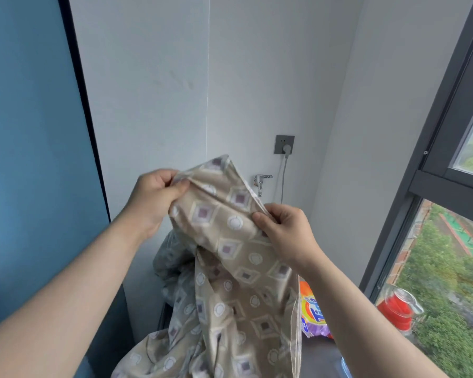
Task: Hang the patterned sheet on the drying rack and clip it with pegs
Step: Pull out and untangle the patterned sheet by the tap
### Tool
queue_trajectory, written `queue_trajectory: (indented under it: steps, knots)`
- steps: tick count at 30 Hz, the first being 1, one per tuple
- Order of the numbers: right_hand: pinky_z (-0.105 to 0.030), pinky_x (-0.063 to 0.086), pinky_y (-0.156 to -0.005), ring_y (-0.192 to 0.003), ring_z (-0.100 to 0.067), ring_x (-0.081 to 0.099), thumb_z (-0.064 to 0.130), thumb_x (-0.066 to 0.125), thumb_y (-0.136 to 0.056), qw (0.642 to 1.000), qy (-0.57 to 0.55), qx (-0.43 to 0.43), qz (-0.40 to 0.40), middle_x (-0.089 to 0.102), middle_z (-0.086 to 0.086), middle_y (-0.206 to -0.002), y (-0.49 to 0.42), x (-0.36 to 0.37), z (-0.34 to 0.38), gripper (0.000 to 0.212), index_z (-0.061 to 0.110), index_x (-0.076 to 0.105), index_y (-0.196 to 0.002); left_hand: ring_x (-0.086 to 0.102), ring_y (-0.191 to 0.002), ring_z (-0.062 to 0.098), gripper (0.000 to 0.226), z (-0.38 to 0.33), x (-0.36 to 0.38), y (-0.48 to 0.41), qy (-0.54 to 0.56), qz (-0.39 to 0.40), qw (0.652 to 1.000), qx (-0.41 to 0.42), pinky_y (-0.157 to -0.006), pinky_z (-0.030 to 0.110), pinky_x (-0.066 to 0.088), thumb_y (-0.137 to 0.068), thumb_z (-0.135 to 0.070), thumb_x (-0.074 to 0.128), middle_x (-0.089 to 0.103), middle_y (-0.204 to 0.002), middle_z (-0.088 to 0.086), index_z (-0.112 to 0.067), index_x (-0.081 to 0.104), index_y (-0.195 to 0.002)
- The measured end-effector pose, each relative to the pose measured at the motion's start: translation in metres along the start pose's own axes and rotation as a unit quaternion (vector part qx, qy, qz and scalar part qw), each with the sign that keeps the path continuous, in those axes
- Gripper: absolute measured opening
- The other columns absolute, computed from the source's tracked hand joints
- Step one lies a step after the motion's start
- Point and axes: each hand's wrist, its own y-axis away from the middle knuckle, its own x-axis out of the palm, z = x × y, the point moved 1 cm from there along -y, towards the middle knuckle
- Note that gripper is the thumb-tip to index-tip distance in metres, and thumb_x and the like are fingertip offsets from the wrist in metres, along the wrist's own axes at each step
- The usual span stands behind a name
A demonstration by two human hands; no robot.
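A beige patterned sheet (230,282) with squares and circles hangs bunched in front of me. My left hand (153,197) pinches its top edge at the upper left. My right hand (284,227) pinches the same edge lower and to the right. Between the two hands the edge rises to a folded peak. The rest of the sheet falls down to the bottom of the view over a grey-looking heap of the same cloth. No drying rack and no pegs are in view.
A white wall corner stands ahead with a grey socket (284,144), a plugged cable and a metal tap (261,181). A blue panel (30,159) is on the left. At the right, a dark-framed window (432,170), an orange detergent bag (313,312) and a red-filled clear jug (397,309).
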Motion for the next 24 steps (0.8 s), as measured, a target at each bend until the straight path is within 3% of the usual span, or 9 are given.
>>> queue_trajectory:
  steps: [4,7,10,12,14,17,20,22,24]
  knots:
    - [-0.028,0.031,-0.053,-0.059,-0.01,0.036,0.018,0.065,-0.089,0.996,-0.039,-0.029,-0.08,0.04,0.0,-0.061,-0.011,-0.013,0.019,0.03,-0.005,0.055,-0.073,0.054,-0.083,0.029,0.012,-0.027,0.012,-0.024,0.003,0.031,0.999,0.035,-0.075,0.042,0.042,-0.086,-0.008,0.065,0.061,-0.087,0.018,-0.013,0.072,-0.078]
    - [-0.024,0.028,-0.049,-0.053,-0.008,0.031,0.017,0.067,-0.088,0.997,-0.039,-0.007,-0.068,0.035,0.008,-0.054,-0.006,-0.017,0.012,0.037,0.008,0.047,-0.06,0.058,-0.083,0.029,0.003,-0.003,0.018,-0.011,0.026,0.052,0.998,-0.009,-0.07,0.034,0.048,-0.082,-0.011,0.07,0.067,-0.082,0.012,-0.014,0.071,-0.082]
    - [-0.025,0.027,-0.05,-0.052,-0.008,0.031,0.02,0.069,-0.088,0.999,-0.03,0.025,-0.035,0.035,0.012,-0.052,-0.001,-0.01,-0.009,0.035,0.005,0.053,-0.062,0.065,-0.107,0.021,0.071,0.023,0.023,0.009,-0.02,0.101,0.994,-0.047,-0.09,0.032,0.05,-0.055,-0.045,0.088,0.071,-0.11,0.002,-0.019,0.064,-0.117]
    - [-0.027,0.03,-0.053,-0.054,-0.009,0.035,0.021,0.07,-0.089,0.999,-0.027,0.038,-0.004,0.041,0.007,-0.056,0.002,-0.003,-0.017,0.026,0.002,0.064,-0.072,0.046,-0.129,0.007,0.107,0.028,0.03,0.016,-0.17,0.069,0.983,-0.009,-0.105,0.028,0.037,-0.049,-0.052,0.089,0.052,-0.138,-0.011,-0.025,0.042,-0.142]
    - [-0.027,0.037,-0.055,-0.057,-0.007,0.042,0.02,0.071,-0.088,0.999,-0.017,0.041,0.014,0.051,0.005,-0.059,0.005,0.003,-0.02,0.016,0.011,0.073,-0.075,0.026,-0.136,0.001,0.115,0.025,0.039,0.02,-0.397,0.031,0.903,0.16,-0.112,0.026,0.019,-0.059,-0.049,0.086,0.033,-0.147,-0.015,-0.025,0.023,-0.152]
    - [-0.021,0.041,-0.057,-0.058,-0.003,0.047,0.014,0.072,-0.087,0.999,-0.023,0.029,0.038,0.059,0.008,-0.061,0.009,0.007,-0.016,0.021,0.029,0.076,-0.074,0.034,-0.138,0.009,0.097,0.02,0.053,0.018,-0.551,0.121,0.769,0.3,-0.118,0.027,0.001,-0.069,-0.059,0.074,0.048,-0.144,-0.006,-0.027,0.031,-0.149]
    - [-0.017,0.041,-0.051,-0.054,-0.002,0.046,0.012,0.073,-0.084,0.998,-0.015,0.028,0.052,0.057,0.01,-0.06,0.012,0.004,-0.016,0.023,0.033,0.073,-0.076,0.06,-0.101,0.012,0.036,0.013,0.053,0.001,-0.547,0.162,0.781,0.256,-0.116,0.028,0.015,-0.075,-0.054,0.069,0.066,-0.09,-0.008,-0.026,0.071,-0.099]
    - [-0.022,0.042,-0.046,-0.052,-0.005,0.045,0.013,0.073,-0.081,0.997,0.017,0.042,0.063,0.055,0.005,-0.058,0.017,0.004,-0.024,0.014,0.024,0.071,-0.074,0.059,-0.08,0.019,0.029,0.005,0.05,-0.006,-0.505,0.161,0.813,0.241,-0.093,0.03,0.04,-0.075,-0.045,0.072,0.059,-0.072,-0.004,-0.018,0.068,-0.071]
    - [-0.028,0.041,-0.049,-0.053,-0.007,0.041,0.014,0.067,-0.077,0.993,0.08,0.059,0.059,0.05,-0.003,-0.056,0.025,0.003,-0.04,0.006,0.011,0.064,-0.074,0.058,-0.075,0.021,0.022,-0.006,0.046,-0.013,-0.464,0.145,0.847,0.217,-0.073,0.029,0.042,-0.075,-0.032,0.079,0.058,-0.072,-0.002,-0.014,0.067,-0.069]
